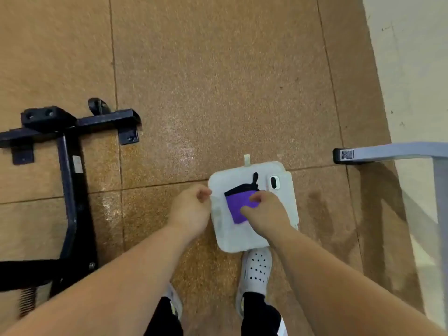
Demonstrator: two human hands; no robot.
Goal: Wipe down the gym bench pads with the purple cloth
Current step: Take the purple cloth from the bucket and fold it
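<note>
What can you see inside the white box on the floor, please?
Inside the white box: a purple cloth with a black item behind it, and a small white object. The right hand covers part of the cloth and whatever lies beneath.

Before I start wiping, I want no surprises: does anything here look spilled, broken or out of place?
Nothing looks spilled or broken. The purple cloth lies in a white tub on the floor, the right hand on it, the left hand at the tub's edge. A phone also rests on the tub.

Purple cloth [238, 206]; white bag [252, 236]; speckled tan floor [218, 81].
</note>
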